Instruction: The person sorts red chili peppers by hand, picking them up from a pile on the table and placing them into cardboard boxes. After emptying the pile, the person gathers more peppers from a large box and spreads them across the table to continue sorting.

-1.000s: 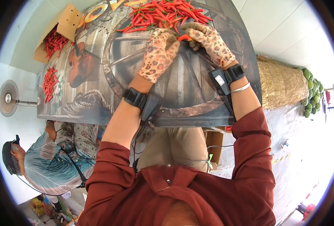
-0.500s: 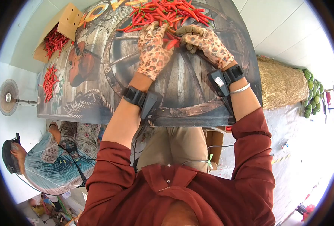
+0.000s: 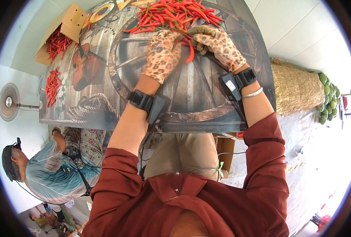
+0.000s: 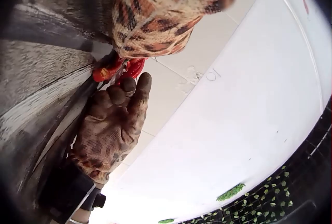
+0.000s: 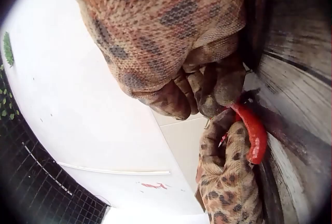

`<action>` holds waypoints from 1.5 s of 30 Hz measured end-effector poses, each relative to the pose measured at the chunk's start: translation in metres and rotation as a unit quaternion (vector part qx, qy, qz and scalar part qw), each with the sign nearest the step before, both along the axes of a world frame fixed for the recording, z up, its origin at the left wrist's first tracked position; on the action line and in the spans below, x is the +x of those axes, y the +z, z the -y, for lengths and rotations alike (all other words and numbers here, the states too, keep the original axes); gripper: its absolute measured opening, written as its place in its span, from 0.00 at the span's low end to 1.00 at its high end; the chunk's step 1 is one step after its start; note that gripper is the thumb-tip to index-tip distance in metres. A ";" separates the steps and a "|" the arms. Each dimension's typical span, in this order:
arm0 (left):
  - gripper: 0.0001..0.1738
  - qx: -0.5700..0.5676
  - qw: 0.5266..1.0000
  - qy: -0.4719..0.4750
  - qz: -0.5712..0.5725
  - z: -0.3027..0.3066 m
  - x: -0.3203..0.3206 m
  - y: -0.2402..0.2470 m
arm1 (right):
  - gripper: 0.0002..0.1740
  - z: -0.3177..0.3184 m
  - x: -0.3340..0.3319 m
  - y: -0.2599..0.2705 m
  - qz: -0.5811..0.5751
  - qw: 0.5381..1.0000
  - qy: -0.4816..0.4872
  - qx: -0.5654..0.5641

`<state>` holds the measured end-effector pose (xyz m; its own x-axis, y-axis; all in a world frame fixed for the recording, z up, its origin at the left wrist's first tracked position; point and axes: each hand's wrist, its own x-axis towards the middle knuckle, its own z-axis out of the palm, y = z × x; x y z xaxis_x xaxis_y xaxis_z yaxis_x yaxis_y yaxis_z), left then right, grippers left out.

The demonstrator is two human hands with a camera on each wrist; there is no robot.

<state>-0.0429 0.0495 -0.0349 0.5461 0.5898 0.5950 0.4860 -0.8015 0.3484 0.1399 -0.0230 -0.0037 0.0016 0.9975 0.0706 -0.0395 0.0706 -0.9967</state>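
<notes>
Right hand [image 3: 221, 46] pinches chilli [image 3: 190, 56]; box [image 3: 73, 20] holds more chillies [image 3: 58, 46].

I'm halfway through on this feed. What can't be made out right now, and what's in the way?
- Right wrist view: the red pepper's upper end, covered by the right hand.
- Left wrist view: most of the left hand's fingers, hidden by the hand itself.
- Head view: the pepper pile's far side, cut by the top edge.
- Head view: the box's depth, hidden by its cardboard sides.
</notes>
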 end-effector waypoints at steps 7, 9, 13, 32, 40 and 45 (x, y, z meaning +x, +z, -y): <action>0.11 -0.003 1.000 -0.013 0.004 -0.001 0.002 0.000 | 0.16 0.001 0.000 0.000 -0.006 1.000 -0.002 0.001; 0.11 0.007 1.000 -0.013 0.014 -0.003 0.003 -0.003 | 0.16 -0.001 0.002 -0.002 -0.005 1.000 0.001 0.002; 0.10 -0.019 1.000 -0.007 0.014 -0.001 0.002 0.002 | 0.16 -0.002 0.005 -0.005 0.005 1.000 0.009 0.007; 0.12 -0.094 0.994 0.041 0.046 0.003 0.000 0.007 | 0.16 -0.001 0.004 -0.003 0.010 1.000 0.006 0.001; 0.14 -0.128 0.991 -0.004 0.048 0.008 0.002 0.007 | 0.17 -0.002 0.004 -0.008 -0.029 0.999 0.017 0.017; 0.21 -0.046 0.999 -0.003 0.018 0.002 0.003 0.004 | 0.17 -0.002 0.004 -0.007 -0.030 0.999 0.014 0.013</action>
